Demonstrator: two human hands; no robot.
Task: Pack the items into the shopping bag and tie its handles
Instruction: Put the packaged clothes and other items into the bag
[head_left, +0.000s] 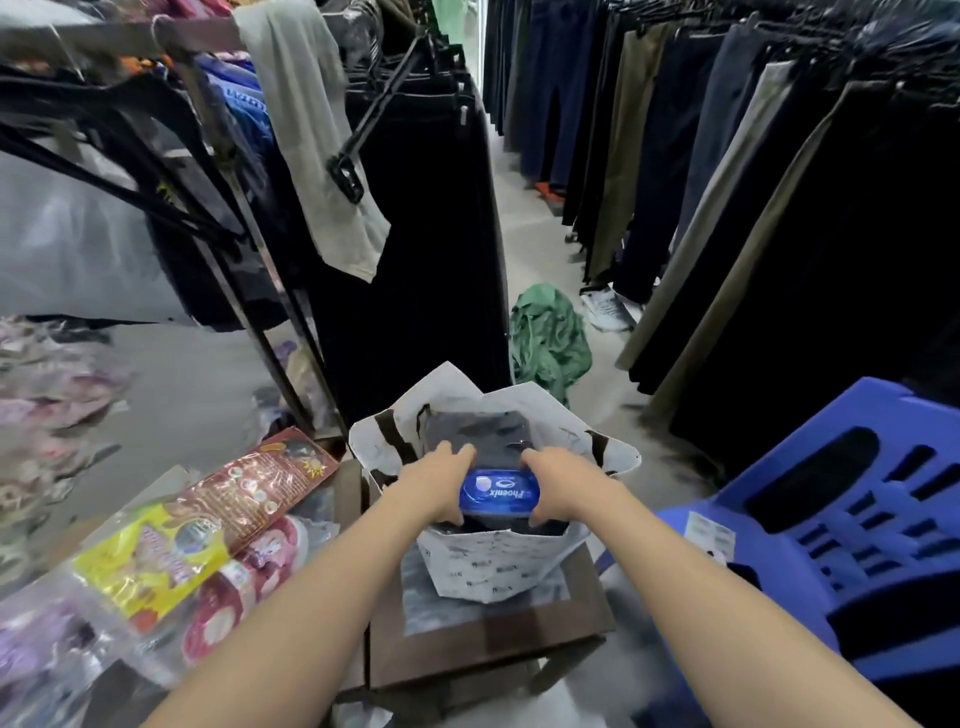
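Observation:
A white shopping bag (493, 564) with dark handles stands open on a small brown table (582, 623) in front of me. Inside it lies a dark folded garment (475, 431). Over the bag's mouth I hold a blue packet (498, 491) printed "Phoenix", lying flat. My left hand (436, 480) grips its left end and my right hand (558, 483) grips its right end. One dark handle (392, 436) shows on the bag's left flap, another at the right flap.
Colourful wrapped packets (208, 535) are piled at the left of the table. A blue plastic chair (852, 530) stands close at the right. Racks of hanging trousers (727, 182) line a narrow aisle ahead. A green cloth (548, 338) lies on the floor.

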